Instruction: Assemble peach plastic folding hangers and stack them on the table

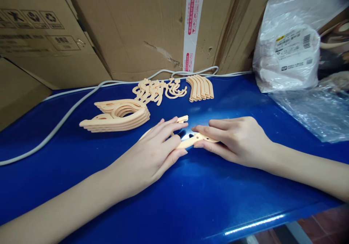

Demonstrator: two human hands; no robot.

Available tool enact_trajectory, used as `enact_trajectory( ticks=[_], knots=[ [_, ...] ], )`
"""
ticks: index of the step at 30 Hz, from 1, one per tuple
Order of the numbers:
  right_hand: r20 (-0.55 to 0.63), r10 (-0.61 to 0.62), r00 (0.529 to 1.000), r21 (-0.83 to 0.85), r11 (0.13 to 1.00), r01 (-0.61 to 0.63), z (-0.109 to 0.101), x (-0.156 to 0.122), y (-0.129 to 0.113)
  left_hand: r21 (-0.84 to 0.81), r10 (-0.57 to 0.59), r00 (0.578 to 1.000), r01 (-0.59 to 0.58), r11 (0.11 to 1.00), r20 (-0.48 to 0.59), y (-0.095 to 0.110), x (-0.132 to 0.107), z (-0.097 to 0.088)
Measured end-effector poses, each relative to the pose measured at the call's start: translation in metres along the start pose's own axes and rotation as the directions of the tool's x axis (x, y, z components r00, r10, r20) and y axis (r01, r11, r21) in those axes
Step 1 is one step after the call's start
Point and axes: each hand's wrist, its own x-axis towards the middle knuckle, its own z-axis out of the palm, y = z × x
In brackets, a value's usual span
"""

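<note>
Left hand (155,149) flat, fingers together atop peach hanger piece (191,142), right hand (237,142) pinching its end — probably best held down on blue table (191,207), ends aligned.

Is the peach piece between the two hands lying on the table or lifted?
Lying: the peach piece rests on the blue table; the left hand lies over it and the right hand holds its end.

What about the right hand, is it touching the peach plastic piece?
Touching. The head view shows the right hand pinching one end of the peach plastic piece, with no gap; the left hand lies flat over the other end.
</note>
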Motion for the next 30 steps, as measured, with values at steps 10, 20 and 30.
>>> enact_trajectory(
  ticks=[10,20,30],
  knots=[
    [0.054,0.017,0.998,0.142,0.99,-0.024,-0.0002,-0.0006,0.0024,0.016,0.004,1.0,-0.005,1.0,0.028,0.0019,0.0031,-0.0022],
    [-0.053,-0.067,0.996,-0.015,0.998,0.066,-0.0029,0.0001,0.0023,-0.014,0.019,1.0,-0.02,1.0,-0.008,0.0005,0.0018,-0.001],
    [-0.081,-0.11,0.991,-0.07,0.992,0.105,-0.0019,-0.0007,0.0038,0.02,0.028,0.999,-0.028,0.999,0.024,0.0004,0.0023,-0.0019]
  ],
)
